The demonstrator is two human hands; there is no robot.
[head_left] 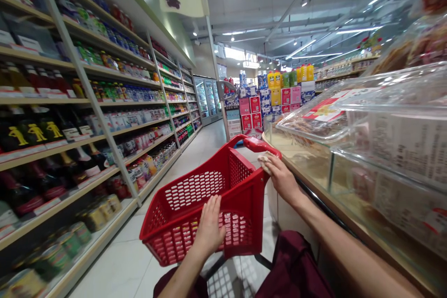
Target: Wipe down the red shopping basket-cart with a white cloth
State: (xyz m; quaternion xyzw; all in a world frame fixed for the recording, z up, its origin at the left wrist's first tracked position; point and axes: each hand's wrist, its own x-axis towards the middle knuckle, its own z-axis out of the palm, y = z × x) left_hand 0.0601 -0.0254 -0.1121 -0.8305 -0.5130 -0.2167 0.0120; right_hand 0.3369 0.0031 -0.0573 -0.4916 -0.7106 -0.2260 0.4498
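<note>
A red plastic shopping cart stands side-on before me, its basket walls pierced with rows of slots. My left hand lies flat against the near side wall, fingers stretched up to the rim. At the cart's handle end, my right hand presses a crumpled pale cloth against the red frame just below the handle. The fingers are closed over the cloth, so part of it is hidden.
Shelves of bottles and cans line the left of the aisle. Close on my right is a glass-edged counter bearing clear plastic food packs. Stacked drink boxes stand ahead, and glass-door fridges farther back.
</note>
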